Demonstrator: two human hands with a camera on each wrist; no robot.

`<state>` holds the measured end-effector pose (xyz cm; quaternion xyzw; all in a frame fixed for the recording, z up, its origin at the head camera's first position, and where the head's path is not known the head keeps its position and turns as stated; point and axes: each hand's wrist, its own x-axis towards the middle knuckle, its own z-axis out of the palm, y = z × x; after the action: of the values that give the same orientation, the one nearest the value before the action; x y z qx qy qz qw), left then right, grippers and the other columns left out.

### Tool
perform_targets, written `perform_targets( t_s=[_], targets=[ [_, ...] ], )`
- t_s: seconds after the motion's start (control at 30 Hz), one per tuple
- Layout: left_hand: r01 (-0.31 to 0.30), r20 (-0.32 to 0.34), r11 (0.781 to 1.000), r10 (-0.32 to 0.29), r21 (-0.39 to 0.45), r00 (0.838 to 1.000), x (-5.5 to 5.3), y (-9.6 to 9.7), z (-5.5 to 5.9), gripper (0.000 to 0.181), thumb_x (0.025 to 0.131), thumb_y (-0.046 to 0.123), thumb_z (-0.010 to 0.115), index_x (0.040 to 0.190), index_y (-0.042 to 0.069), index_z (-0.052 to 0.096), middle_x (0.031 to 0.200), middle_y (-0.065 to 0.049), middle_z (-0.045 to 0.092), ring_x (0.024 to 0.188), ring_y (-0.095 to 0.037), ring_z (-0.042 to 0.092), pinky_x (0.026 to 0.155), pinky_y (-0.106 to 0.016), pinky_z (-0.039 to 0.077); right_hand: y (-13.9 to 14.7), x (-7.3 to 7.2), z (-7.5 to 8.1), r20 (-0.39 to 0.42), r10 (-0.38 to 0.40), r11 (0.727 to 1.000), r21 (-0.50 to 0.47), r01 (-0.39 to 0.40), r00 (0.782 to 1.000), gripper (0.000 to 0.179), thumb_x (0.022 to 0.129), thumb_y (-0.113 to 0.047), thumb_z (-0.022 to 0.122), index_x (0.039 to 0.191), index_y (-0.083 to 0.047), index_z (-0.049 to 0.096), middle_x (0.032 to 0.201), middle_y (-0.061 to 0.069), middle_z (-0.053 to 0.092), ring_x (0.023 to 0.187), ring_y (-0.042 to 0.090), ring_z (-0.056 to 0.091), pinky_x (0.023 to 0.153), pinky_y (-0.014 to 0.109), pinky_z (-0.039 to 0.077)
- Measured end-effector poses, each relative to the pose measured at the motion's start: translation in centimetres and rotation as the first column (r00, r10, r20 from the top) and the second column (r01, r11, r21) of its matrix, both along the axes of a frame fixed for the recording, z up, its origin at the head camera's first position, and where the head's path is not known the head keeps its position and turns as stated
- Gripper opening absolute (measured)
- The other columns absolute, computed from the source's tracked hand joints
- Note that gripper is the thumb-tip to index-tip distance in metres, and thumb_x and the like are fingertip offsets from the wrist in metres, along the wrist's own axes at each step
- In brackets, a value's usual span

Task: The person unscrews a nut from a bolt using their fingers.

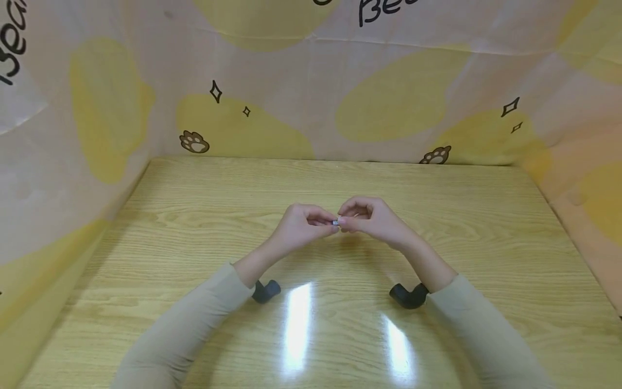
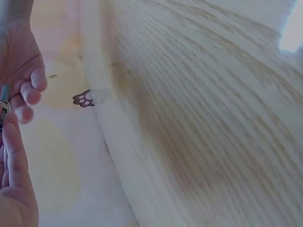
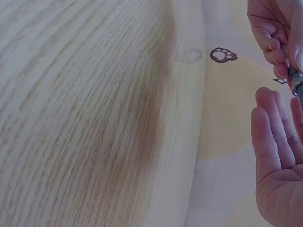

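pinches a small metallic piece (image 1: 335, 222) from one side with the thumb and fingers of the left hand (image 1: 302, 222), and seems to pinch its other end with the thumb and forefinger of the right hand (image 1: 371, 219). in the wrist views, shows a silver middle and darker ends on it, too cropped to name. holds it right between the two hands and raised off the table (image 1: 340, 186), probably so that both ends can be reached and steadied at once. in the right wrist view, extends the outer fingers (image 3: 267, 137) of the right hand clear of the piece, likely to leave room for so fine a grip. brings both forearms inward in pale sleeves (image 1: 194, 319), presumably to meet before the eyes. just beside each wrist, shows a black bent part (image 1: 409, 297), partly hidden, perhaps belonging to the wrist gear. farther out, hangs a printed cloth (image 1: 291, 81) behind the table and along its sides, seemingly as a screen.
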<state>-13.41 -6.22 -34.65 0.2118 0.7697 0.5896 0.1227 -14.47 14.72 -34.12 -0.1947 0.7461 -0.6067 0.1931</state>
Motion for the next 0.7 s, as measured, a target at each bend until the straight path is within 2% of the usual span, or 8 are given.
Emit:
perform_targets(
  t_s=[0.1,0.23,0.4,0.57,0.7],
  targets=[
    [-0.006,-0.008,1.0,0.006,0.006,1.0,0.05,0.06,0.15,0.017,0.083,0.013,0.071,0.095,0.001,0.071,0.087,-0.005,0.07,0.077,-0.017,0.067,0.069,-0.029,0.056,-0.22,0.13,0.12,0.088,-0.038,0.998,-0.052,0.043,0.995,0.014,0.088,-0.008,0.063,0.095,0.003,0.061,0.084,0.018,0.066,0.077,0.027,0.066,0.079,0.048,0.053],
    [-0.016,-0.01,1.0,0.017,0.012,1.0,0.09,0.1,0.28,0.017,0.083,0.011,0.071,0.095,0.0,0.071,0.088,-0.007,0.07,0.077,-0.016,0.067,0.069,-0.029,0.056,-0.32,0.27,0.32,0.144,-0.06,0.991,-0.111,0.077,0.988,0.007,0.083,-0.002,0.066,0.089,-0.001,0.063,0.081,0.012,0.067,0.075,0.018,0.066,0.078,0.042,0.054],
    [-0.03,-0.006,0.999,0.03,0.011,1.0,0.15,0.08,0.43,0.015,0.082,0.01,0.071,0.094,0.0,0.071,0.088,-0.007,0.069,0.076,-0.016,0.067,0.069,-0.029,0.056,-0.25,0.43,0.36,0.14,-0.059,0.987,-0.139,0.078,0.988,0.016,0.079,0.005,0.069,0.092,-0.001,0.062,0.088,0.006,0.067,0.082,0.017,0.066,0.076,0.031,0.054],
    [-0.041,-0.011,0.999,0.041,0.008,0.999,0.18,0.04,0.43,0.016,0.082,0.011,0.071,0.094,0.0,0.07,0.087,-0.006,0.069,0.076,-0.016,0.067,0.069,-0.029,0.056,-0.42,0.57,0.34,0.138,-0.093,0.986,-0.127,0.111,0.986,0.015,0.089,-0.005,0.061,0.1,0.004,0.058,0.089,0.006,0.065,0.079,0.019,0.066,0.075,0.034,0.055],
    [-0.045,-0.012,0.999,0.045,0.003,0.999,0.25,-0.07,0.51,0.017,0.082,0.013,0.071,0.094,0.001,0.07,0.087,-0.005,0.069,0.077,-0.016,0.067,0.07,-0.029,0.056,-0.52,0.61,0.18,0.161,-0.103,0.982,-0.143,0.126,0.982,0.008,0.091,-0.006,0.058,0.094,0.001,0.061,0.082,0.005,0.067,0.073,0.017,0.066,0.074,0.036,0.056]
  ],
)
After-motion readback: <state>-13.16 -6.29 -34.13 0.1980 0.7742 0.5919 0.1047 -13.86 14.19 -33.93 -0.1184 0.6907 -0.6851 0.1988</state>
